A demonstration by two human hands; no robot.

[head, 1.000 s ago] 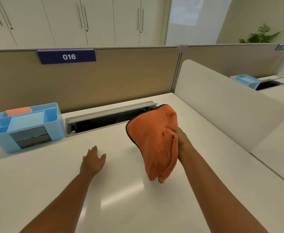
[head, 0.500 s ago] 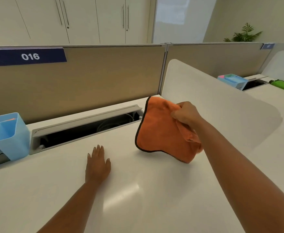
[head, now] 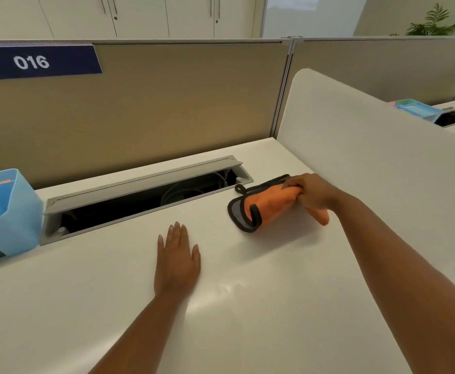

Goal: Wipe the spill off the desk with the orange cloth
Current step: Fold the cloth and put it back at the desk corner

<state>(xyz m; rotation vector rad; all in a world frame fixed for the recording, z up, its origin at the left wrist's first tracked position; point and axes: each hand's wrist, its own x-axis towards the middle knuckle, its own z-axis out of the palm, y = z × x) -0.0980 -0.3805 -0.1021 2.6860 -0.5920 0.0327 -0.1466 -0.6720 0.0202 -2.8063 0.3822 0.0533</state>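
Note:
The orange cloth (head: 270, 205), edged in black with a grey underside, lies bunched on the white desk (head: 247, 306) near the back right corner. My right hand (head: 311, 194) is closed over its right part and presses it onto the desk. My left hand (head: 177, 259) lies flat, palm down, fingers together, on the desk's middle, to the left of the cloth and in front of it. It holds nothing. I make out no spill on the glossy surface.
An open cable tray (head: 140, 198) with cords inside runs along the back of the desk. A light blue organiser (head: 7, 211) stands at the far left. A white side divider (head: 369, 157) rises right of the cloth, and a tan partition (head: 153, 103) stands behind.
My right hand has carried the cloth from hanging in the air down and to the right onto the desk by the divider. My left hand stays flat on the desk.

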